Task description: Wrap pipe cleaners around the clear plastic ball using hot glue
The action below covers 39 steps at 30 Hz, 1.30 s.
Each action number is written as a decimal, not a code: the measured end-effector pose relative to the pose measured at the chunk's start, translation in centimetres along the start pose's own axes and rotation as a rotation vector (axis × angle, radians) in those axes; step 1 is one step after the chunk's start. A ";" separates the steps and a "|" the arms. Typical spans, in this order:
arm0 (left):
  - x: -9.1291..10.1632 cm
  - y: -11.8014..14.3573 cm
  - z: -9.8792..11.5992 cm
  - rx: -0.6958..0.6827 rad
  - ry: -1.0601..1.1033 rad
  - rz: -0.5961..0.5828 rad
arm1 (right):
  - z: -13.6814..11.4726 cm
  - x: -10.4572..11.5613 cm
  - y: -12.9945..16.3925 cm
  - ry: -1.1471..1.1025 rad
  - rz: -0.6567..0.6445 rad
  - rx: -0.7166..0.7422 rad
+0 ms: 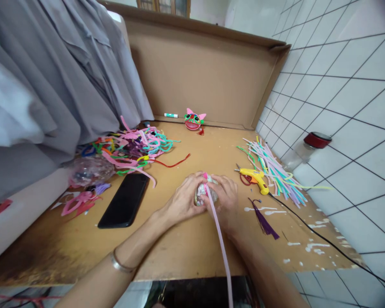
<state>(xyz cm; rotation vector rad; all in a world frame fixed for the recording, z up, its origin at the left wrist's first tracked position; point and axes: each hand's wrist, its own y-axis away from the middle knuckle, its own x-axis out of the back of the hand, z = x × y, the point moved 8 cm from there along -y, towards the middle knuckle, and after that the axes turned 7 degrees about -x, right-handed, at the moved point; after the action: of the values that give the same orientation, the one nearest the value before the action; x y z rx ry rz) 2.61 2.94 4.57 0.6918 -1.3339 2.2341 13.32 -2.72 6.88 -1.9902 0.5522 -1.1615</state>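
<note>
Hands [205,199] (2) around 1 ball [206,193]

Clear ball [205,193] (pink-wrapped) between palms

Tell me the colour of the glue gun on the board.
Yellow, with an orange tip; the glue gun shows best in the head view.

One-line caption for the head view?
Both hands, left hand and right hand, clasp a small clear ball trailing a pink pipe cleaner on cardboard.
</note>
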 end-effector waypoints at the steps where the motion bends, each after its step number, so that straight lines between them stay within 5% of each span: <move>1: 0.0 0.0 0.0 0.002 0.002 0.007 | 0.0 0.0 0.0 0.004 -0.003 0.006; 13: 0.0 0.1 0.1 -0.019 -0.001 0.023 | -0.2 -0.5 -0.3 0.096 -0.117 0.000; 31: 0.0 -0.1 0.4 -0.041 -0.011 0.016 | 1.8 -1.0 0.1 -0.197 -0.065 -0.233; 39: 0.1 0.1 0.2 -0.035 -0.027 0.021 | 1.6 -1.2 0.0 -0.159 -0.101 -0.183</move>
<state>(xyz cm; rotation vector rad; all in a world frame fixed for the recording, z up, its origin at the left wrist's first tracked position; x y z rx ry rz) 2.56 2.75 4.67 0.7015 -1.3962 2.2192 14.12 -1.26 5.68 -2.2670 0.4954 -1.0315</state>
